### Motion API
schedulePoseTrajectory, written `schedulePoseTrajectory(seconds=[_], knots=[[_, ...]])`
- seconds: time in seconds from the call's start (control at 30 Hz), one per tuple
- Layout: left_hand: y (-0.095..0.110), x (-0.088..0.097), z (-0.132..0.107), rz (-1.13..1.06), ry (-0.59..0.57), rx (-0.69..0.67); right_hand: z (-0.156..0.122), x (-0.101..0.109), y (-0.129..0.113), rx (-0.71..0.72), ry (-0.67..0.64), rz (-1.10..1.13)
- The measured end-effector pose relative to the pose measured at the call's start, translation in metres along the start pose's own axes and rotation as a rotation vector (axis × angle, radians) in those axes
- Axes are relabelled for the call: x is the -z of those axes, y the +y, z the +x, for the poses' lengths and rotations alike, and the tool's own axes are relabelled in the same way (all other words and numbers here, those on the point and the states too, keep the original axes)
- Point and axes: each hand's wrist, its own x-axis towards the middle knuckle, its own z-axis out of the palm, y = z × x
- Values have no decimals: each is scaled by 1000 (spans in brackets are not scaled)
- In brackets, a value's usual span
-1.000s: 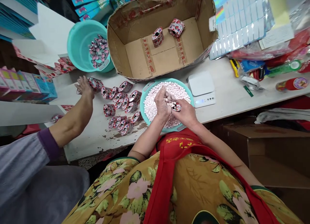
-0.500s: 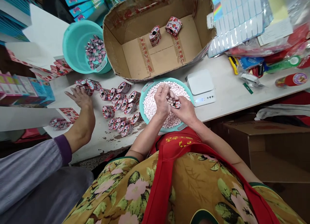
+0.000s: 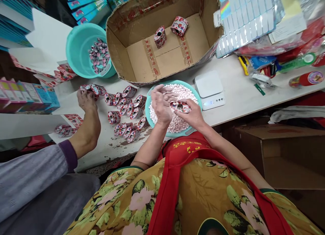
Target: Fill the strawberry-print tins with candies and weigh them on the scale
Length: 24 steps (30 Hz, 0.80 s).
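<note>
Over a turquoise basin [image 3: 189,131] of small pale pink candies [image 3: 181,125], my right hand [image 3: 192,113] grips a small printed tin [image 3: 180,107]. The tin's top faces up, with a dark round hole in its middle and a few candies lying on it. Just left of the tin, my left hand [image 3: 161,104] is open, its fingers spread and dusted with powder. It appears to hold nothing. More tins of the same print [image 3: 129,109] stand on the table to the left.
A cardboard box [image 3: 142,67] holding two tins is behind the basin. A white scale [image 3: 209,87] sits to the right. At left, a co-worker's hand [image 3: 87,100] touches tins beside a turquoise bowl [image 3: 76,52] of small caps [image 3: 99,54]. Tools and packaging lie far right.
My left hand has opened and moved left off the tin, and the candies it held are gone from it. The tin's top now shows. The co-worker's hand shifted slightly.
</note>
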Motion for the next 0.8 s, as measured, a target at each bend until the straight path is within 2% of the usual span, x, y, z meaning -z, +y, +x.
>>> schedulePoseTrajectory(seconds=[0.07,0.1,0.2,0.27,0.33,0.47,0.6,0.7,0.8], knots=[[-12,22,1,239,46,-64,-7,8,3,43,1,63],[-20,34,0,400,5,-78,-11,13,5,47,12,76],[-50,62,-13,893,-285,-70,-22,23,14,14,61,70],[-68,67,-21,1100,-432,-87,-27,26,21,0,69,75],[-80,61,-24,1185,-460,-141,-28,28,26,-14,73,83],[-96,39,-4,1176,-410,-240,-26,28,35,-93,128,77],[-109,25,25,1106,-328,-206,-22,27,39,-120,136,45],[-109,21,38,837,-192,-107,-20,28,37,-117,115,1],[-91,19,36,366,-29,86,-18,25,32,-88,100,-49]])
